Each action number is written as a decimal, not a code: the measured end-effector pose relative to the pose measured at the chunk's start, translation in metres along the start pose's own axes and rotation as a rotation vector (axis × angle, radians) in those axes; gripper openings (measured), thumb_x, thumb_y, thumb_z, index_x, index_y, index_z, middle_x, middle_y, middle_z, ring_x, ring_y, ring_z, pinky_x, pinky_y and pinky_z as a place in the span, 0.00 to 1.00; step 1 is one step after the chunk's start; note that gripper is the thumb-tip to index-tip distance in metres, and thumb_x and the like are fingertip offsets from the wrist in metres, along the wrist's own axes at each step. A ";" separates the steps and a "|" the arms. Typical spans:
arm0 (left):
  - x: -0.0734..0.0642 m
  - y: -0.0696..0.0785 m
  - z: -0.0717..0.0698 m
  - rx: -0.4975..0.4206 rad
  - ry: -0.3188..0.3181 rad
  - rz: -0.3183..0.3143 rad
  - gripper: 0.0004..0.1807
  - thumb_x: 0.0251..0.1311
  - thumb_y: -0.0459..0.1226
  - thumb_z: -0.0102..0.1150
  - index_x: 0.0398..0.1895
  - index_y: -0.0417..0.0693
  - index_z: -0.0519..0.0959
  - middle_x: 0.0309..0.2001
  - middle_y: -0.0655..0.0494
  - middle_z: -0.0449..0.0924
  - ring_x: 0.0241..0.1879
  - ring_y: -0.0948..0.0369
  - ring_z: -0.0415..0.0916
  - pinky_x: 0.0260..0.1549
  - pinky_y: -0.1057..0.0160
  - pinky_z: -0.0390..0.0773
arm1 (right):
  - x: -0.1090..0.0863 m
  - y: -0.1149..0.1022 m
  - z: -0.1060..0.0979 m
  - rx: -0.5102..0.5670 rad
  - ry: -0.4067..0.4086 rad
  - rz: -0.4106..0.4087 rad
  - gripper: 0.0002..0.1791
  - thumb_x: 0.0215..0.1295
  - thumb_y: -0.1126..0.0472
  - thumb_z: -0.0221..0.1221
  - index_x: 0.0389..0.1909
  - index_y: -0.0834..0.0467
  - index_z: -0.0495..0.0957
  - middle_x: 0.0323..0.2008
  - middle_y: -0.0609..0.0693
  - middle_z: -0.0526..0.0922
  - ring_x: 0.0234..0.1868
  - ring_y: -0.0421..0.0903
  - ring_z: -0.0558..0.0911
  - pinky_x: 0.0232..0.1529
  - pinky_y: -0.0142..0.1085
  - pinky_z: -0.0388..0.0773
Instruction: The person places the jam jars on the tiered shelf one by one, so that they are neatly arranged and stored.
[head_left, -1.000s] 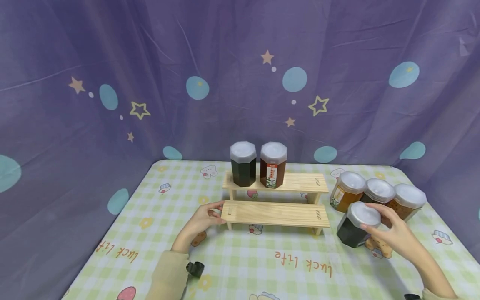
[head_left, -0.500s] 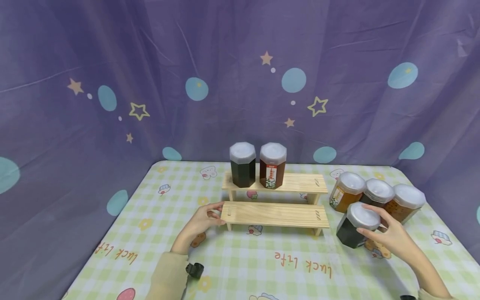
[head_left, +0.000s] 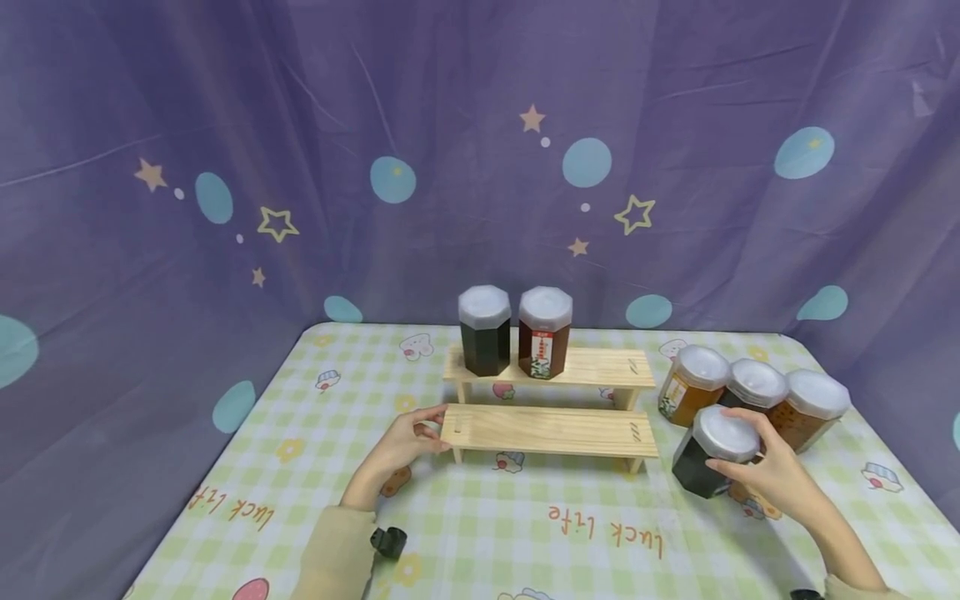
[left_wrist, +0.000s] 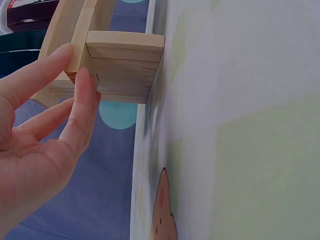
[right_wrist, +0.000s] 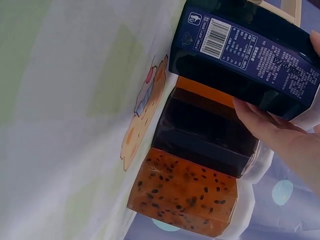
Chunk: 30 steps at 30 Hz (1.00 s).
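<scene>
My left hand [head_left: 407,440] pinches the left end of the lower board of a two-step wooden shelf [head_left: 547,429]. In the left wrist view its thumb and fingers lie on either side of the board's end [left_wrist: 82,45]. My right hand [head_left: 772,467] grips a dark jar [head_left: 697,467] by its white lid, in front of the shelf's right end. A blue label with a barcode [right_wrist: 215,39] shows on this jar in the right wrist view. On the upper step stand a dark jar [head_left: 486,346] and a reddish-brown jar [head_left: 543,350] with a red-and-white label.
Behind the gripped jar are an amber jar [head_left: 686,396], another dark jar [head_left: 756,385] and a seed-flecked orange jar [head_left: 806,412], side by side. A checked cloth [head_left: 465,533] covers the table. Purple curtain [head_left: 450,233] hangs close behind and at the sides.
My right hand has shifted slightly left around the lid of the dark jar, which stays in nearly the same place. My left hand keeps its hold on the shelf.
</scene>
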<state>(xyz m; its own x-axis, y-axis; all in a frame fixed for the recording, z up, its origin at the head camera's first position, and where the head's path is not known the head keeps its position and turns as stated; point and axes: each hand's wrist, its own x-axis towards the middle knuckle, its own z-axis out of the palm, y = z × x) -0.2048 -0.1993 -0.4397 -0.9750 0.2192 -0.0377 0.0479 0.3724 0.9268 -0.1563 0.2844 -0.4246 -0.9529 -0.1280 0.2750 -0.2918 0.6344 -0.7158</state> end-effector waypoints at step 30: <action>-0.011 0.027 -0.001 -0.008 -0.026 0.012 0.33 0.45 0.24 0.60 0.58 0.29 0.63 0.45 0.37 0.68 0.31 0.56 0.72 0.26 0.68 0.71 | 0.008 -0.013 -0.010 -0.002 0.093 -0.009 0.37 0.45 0.61 0.67 0.59 0.54 0.64 0.50 0.51 0.65 0.40 0.23 0.66 0.30 0.21 0.69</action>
<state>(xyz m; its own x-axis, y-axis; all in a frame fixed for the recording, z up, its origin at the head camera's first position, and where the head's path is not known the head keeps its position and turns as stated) -0.1932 -0.1926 -0.4135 -0.9683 0.2472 -0.0368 0.0573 0.3630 0.9300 -0.1591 0.2822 -0.4067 -0.9382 -0.0626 0.3402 -0.3005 0.6348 -0.7118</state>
